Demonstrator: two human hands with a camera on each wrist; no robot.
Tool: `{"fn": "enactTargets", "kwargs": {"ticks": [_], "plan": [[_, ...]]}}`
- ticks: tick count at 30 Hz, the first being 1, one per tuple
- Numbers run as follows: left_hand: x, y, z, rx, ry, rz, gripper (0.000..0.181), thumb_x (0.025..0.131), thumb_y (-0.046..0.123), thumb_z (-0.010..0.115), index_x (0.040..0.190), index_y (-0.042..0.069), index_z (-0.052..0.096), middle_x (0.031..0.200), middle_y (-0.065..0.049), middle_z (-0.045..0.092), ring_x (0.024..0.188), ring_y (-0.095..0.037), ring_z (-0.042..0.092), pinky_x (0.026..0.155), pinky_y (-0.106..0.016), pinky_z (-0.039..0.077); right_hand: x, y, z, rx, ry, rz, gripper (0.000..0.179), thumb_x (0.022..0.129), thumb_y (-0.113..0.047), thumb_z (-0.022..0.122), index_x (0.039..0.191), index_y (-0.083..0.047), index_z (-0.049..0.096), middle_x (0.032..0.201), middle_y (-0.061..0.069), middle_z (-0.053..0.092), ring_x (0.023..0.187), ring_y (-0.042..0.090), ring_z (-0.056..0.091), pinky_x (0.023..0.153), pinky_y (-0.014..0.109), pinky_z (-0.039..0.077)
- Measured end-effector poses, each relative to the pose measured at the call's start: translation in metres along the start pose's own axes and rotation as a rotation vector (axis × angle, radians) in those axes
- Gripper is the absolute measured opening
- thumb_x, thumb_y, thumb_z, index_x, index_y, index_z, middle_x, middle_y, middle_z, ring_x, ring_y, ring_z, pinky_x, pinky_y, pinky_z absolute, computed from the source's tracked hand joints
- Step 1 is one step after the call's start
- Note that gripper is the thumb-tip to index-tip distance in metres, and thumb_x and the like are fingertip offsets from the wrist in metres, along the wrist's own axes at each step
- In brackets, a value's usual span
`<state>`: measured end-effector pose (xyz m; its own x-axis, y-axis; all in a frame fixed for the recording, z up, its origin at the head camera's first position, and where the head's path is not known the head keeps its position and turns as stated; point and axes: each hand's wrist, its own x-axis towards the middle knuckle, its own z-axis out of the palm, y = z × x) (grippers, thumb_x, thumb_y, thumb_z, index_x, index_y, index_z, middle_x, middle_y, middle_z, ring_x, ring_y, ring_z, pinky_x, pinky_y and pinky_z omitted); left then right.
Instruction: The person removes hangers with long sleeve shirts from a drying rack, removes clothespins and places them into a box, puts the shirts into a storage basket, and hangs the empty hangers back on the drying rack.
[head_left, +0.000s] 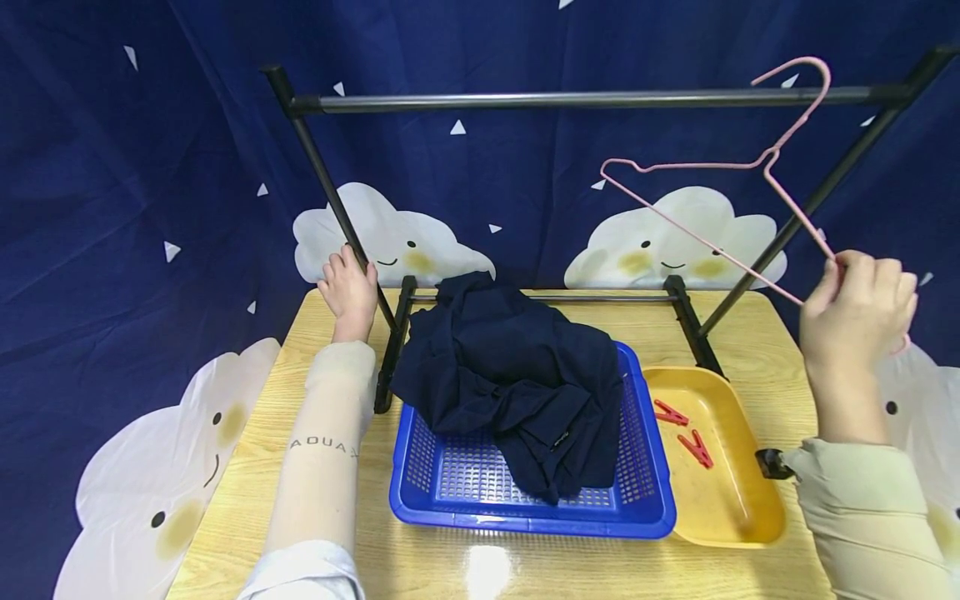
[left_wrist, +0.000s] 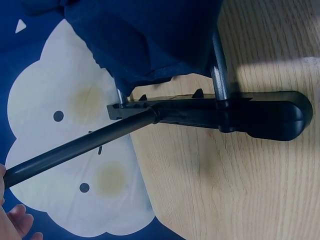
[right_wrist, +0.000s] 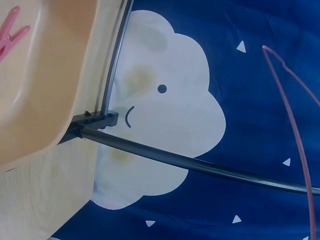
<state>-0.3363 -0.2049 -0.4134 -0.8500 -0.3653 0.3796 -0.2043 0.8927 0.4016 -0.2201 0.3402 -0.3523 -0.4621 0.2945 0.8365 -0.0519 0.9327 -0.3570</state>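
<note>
A pink clothes hanger (head_left: 701, 166) is held up at the right by my right hand (head_left: 858, 312), which grips it near one end. Its hook rises in front of the rack's top bar (head_left: 570, 101). Part of the same hanger (right_wrist: 295, 127) shows in the right wrist view, where the hand itself is out of sight. My left hand (head_left: 349, 283) holds the left post of the black clothes rack (head_left: 322, 171), with the post between thumb and fingers. In the left wrist view that post (left_wrist: 82, 147) runs up to the fingers (left_wrist: 17, 220) at the left edge.
A dark navy garment (head_left: 525, 358) lies heaped in a blue plastic basket (head_left: 532, 527), reaching over its back edge. Right of it sits a yellow tray (head_left: 738, 500) with two red clothespins (head_left: 696, 450). All stand on a wooden table (head_left: 420, 567) before a blue curtain (head_left: 487, 50).
</note>
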Motion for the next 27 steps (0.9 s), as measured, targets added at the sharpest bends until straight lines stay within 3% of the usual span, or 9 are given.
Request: {"fn": "enactTargets", "kwargs": {"ticks": [13,18,22,27], "plan": [[0.001,-0.002,0.004,-0.005,0.009,0.004,0.044,0.094,0.032,0.047,0.126,0.005,0.036,0.118,-0.019,0.045,0.107,-0.038,0.042,0.084,-0.049,0.033,-0.013,0.003,0.006,-0.015,0.006,0.085,0.034,0.095,-0.021,0.041,0.103,0.007,0.058,0.097,0.029,0.051,0.096,0.048,0.041,0.08,0.054,0.027],[0.0,-0.001,0.002,-0.006,0.001,-0.002,0.045,0.094,0.032,0.046,0.129,0.005,0.035,0.12,-0.02,0.044,0.109,-0.038,0.041,0.086,-0.05,0.033,-0.016,0.0,0.006,-0.022,-0.051,0.141,0.036,0.096,-0.024,0.04,0.105,0.007,0.057,0.098,0.029,0.052,0.097,0.047,0.042,0.083,0.051,0.027],[0.0,-0.001,0.001,-0.007,-0.004,-0.003,0.045,0.095,0.032,0.045,0.129,0.005,0.034,0.121,-0.02,0.044,0.109,-0.038,0.041,0.086,-0.051,0.033,-0.018,-0.005,0.006,-0.032,-0.073,0.132,0.037,0.096,-0.024,0.042,0.104,0.008,0.058,0.097,0.029,0.053,0.095,0.048,0.044,0.079,0.052,0.029],[0.0,-0.002,0.003,-0.006,0.001,0.002,0.045,0.094,0.033,0.046,0.128,0.006,0.035,0.12,-0.02,0.044,0.108,-0.038,0.041,0.085,-0.05,0.034,-0.02,-0.006,0.009,-0.01,-0.033,0.12,0.031,0.094,-0.02,0.046,0.1,0.007,0.059,0.093,0.03,0.054,0.091,0.05,0.046,0.076,0.055,0.03]]}}
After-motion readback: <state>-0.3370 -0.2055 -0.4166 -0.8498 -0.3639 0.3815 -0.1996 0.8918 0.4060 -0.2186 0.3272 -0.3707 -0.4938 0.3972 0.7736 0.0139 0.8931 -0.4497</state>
